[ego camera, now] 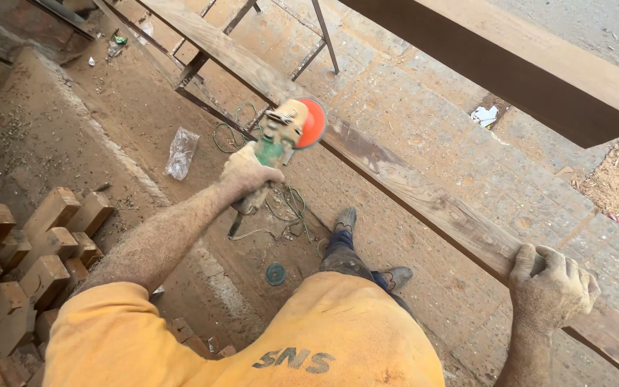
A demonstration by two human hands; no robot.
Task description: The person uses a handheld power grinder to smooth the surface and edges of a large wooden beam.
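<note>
Plank [424, 197]: long, weathered, running diagonally from upper left to lower right, carried on a metal trestle [202, 68] at the far end, over paving and sawdust. Second plank [539, 68] parallel above it, well apart, darker on its near edge. Stack of wood blocks [30, 265] at lower left, on the ground beside a low curb. Yellow shirt [252, 344] across the bottom, dusty.

Grinder [281, 143]: green body, orange sanding disc, held at the plank's near edge with the disc touching or just off the wood; cannot tell which. Left hand [246, 174] closed tight round the grinder's body, arm outstretched. Right hand [551, 287] clamped over the plank's upper edge near its lower end, fingers curled across the top face, steadying it.

Green cord [284, 208] looped loose on the ground below the tool, near the shoes [367, 247]. Clear plastic bag [180, 152] in the sawdust. Spare disc [275, 274] flat on the ground.

Risks, judged from this: one-handed hold at full reach, so likely kickback or a gouge if the disc bites an edge. Slack cord underfoot, so possible trip or snag. Plank held only by hand and trestle, so liable to shift under pressure
</note>
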